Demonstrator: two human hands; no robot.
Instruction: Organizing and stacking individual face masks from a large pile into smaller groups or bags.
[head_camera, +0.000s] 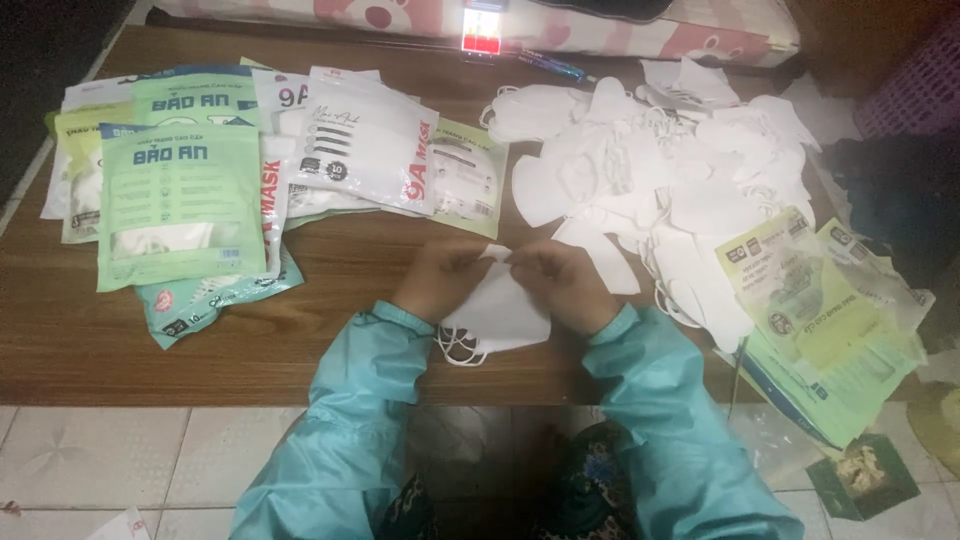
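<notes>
Head view, left to right: at the upper left of the frame roughly seven or eight sealed mask packets (180, 200) overlap on my wooden counter (60, 330). At centre my left hand (447, 278) and right hand (565, 283), fingers curled narrow, pinch the top edge of one white mask (497, 315). Upper right holds a loose mask pile (660, 170), too tangled to count; lower right lie several empty green wrappers (820, 330).
</notes>
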